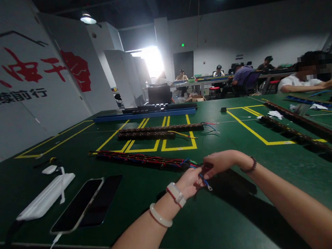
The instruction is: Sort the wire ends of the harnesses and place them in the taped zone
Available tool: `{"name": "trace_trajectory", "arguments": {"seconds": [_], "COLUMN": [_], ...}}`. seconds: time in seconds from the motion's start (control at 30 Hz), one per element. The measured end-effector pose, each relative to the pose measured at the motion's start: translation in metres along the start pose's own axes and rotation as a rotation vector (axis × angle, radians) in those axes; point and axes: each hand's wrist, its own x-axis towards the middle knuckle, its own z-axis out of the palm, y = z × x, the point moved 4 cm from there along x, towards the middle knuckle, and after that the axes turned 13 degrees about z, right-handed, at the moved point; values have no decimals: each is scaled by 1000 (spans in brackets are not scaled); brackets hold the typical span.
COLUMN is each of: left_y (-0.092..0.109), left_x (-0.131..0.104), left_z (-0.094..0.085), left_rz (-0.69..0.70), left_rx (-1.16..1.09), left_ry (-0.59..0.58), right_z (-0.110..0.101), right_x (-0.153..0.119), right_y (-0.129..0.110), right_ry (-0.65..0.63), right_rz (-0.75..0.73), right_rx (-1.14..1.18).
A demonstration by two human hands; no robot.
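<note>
1. Where both forearms reach in from the near edge and meet over the green table [230, 217]: left hand [190, 182] and right hand [218, 162] almost touching, fingertips together.
2. Left hand: wrist banded, palm turned right, fingers pinched narrow on a blue wire [205, 181] that hangs out below.
3. Right hand: bent back toward the left, knuckles up, fingers closed on the same wire end, bead bracelet at the wrist.
4. Blue wire: at the right end of a long wire harness [140, 158] lying across the table, stretching far-left.
5. Near left: two phones [85, 203] side by side, a white power bank [46, 196] beside them.
6. Far right: seated people at another table.
</note>
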Motion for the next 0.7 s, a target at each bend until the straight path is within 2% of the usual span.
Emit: {"name": "trace_trajectory", "arguments": {"seconds": [0.13, 0.23, 0.3, 0.37, 0.47, 0.6, 0.7], "left_y": [3, 7, 10, 12, 13, 12, 13], "left_x": [-2, -5, -7, -8, -8, -7, -8], "left_z": [0, 0, 0, 1, 1, -1, -2], "left_rz": [-78, -121, -139, -157, -143, -35, -36], "left_rx": [-70, -115, -189, -263, -263, -196, -157], "left_ry": [12, 12, 17, 28, 27, 69, 49], "right_z": [-4, -9, -12, -16, -20, -15, -6], "right_x": [2, 6, 9, 12, 15, 29, 40], "right_y": [12, 22, 30, 36, 39, 43, 46], "right_ry": [-82, -4, 125, 312, 555, 738, 850], "right_rz": [-42, -70, -36, 28, 97, 116, 67], "right_rx": [91, 90, 42, -60, -231, -369, -463]}}
